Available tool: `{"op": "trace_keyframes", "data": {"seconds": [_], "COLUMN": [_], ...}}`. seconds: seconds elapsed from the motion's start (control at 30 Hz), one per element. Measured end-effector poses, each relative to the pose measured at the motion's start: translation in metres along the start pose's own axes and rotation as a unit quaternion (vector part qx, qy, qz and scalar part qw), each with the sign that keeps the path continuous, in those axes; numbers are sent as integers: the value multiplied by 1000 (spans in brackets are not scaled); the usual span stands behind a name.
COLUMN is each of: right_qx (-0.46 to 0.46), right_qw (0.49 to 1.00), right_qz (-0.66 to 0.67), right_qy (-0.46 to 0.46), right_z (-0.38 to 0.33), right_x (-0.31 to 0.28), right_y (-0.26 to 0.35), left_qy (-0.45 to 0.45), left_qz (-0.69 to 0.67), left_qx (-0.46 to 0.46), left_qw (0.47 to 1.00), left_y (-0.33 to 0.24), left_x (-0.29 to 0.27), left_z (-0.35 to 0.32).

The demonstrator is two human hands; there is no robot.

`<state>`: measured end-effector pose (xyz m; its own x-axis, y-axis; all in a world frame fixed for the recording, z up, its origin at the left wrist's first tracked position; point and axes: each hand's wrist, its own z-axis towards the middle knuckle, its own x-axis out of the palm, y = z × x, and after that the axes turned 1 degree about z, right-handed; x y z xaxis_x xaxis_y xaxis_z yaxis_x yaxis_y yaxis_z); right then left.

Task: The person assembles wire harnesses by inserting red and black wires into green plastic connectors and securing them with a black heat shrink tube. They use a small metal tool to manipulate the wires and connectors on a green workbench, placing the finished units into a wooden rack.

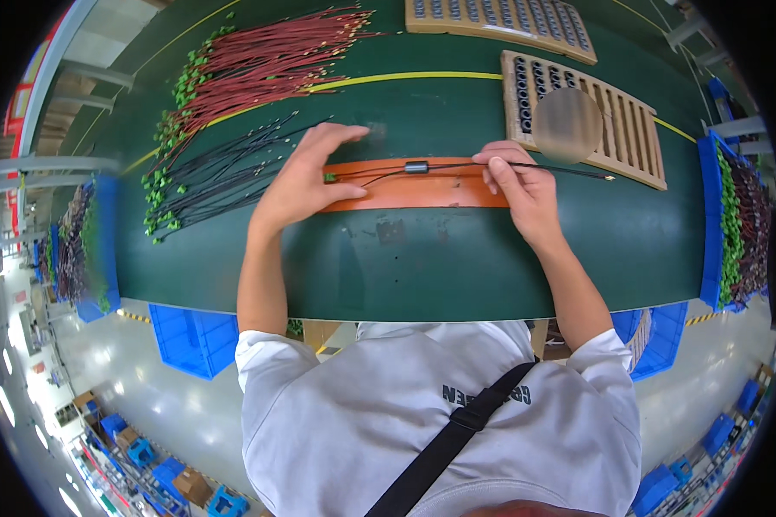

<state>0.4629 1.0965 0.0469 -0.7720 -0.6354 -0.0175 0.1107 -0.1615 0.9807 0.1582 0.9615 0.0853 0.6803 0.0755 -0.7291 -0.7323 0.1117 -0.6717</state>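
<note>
A dark cylindrical sleeve (pixel 416 167), probably a ferrite core, sits around thin wires above an orange strip (pixel 431 194) on the green table. My right hand (pixel 524 188) pinches black wires (pixel 569 171) between thumb and fingers, and their metal-tipped ends stick out to the right. At the strip's left end my left hand (pixel 303 177) is open, its thumb and index finger spread wide apart. Part of a red and a black wire runs from the sleeve toward that palm; a small green connector (pixel 328 177) shows beside it.
Black wires (pixel 224 185) with green connectors lie left of my left hand, red wires (pixel 267 65) beyond them. A slotted wooden tray (pixel 616 112), partly filled with dark sleeves, rests at right; a fuller tray (pixel 500 33) sits behind. Blue bins (pixel 710 220) of wires flank the table.
</note>
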Motion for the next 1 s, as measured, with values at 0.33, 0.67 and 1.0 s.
{"op": "trace_keyframes", "data": {"seconds": [0.33, 0.67, 1.0], "right_qx": [-9, -4, -40], "right_qw": [998, 997, 995], "right_qz": [-57, -56, 91], "right_qy": [-16, -56, -11], "right_z": [-7, -5, -8], "right_x": [4, 0, -1], "right_y": [-16, -27, -25], "left_qy": [-76, -55, -92], "left_qz": [-19, 77, 125], "left_qx": [-15, -2, 115], "left_qw": [997, 996, 981], "left_y": [39, 35, -31], "left_x": [13, 12, 64], "left_z": [-50, -51, 12]}}
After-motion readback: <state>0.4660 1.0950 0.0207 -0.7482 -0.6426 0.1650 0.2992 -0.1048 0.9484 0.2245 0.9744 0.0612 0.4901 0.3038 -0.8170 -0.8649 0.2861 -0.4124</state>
